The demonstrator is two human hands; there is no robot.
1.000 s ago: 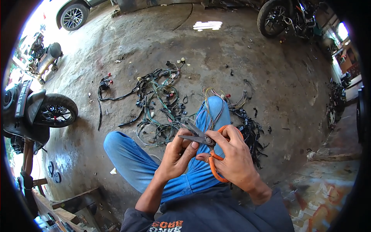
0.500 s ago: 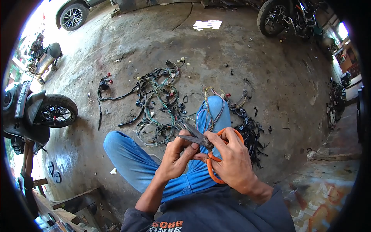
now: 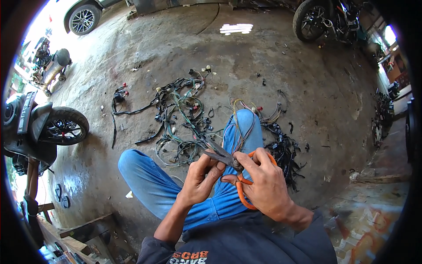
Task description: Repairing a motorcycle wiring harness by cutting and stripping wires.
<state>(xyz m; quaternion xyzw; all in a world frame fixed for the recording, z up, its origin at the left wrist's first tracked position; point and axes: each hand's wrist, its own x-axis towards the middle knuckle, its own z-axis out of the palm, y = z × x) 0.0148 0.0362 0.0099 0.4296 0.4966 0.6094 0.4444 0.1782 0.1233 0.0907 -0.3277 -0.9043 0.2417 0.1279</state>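
My right hand is closed around the orange handles of a pair of scissors. Their dark blades are parted and point up and left, over my lap. Close below the blades, my left hand is pinched, thumb against fingers; whatever sits in the pinch is too small or hidden to make out. Ahead of my hands a tangled wiring harness with black wrapping, green wires and pale connectors lies on the floor. Thin coloured wires drape over my right knee.
A heap of black wrapping scraps lies right of my knee. A smaller cable piece with red connectors rests at the left. Motorcycles stand at the left and far right. Sandals and a wooden frame are at lower left.
The gap between the scissor blades has narrowed slightly, and the lower blade has tilted a little. Both hands stay in nearly the same place.
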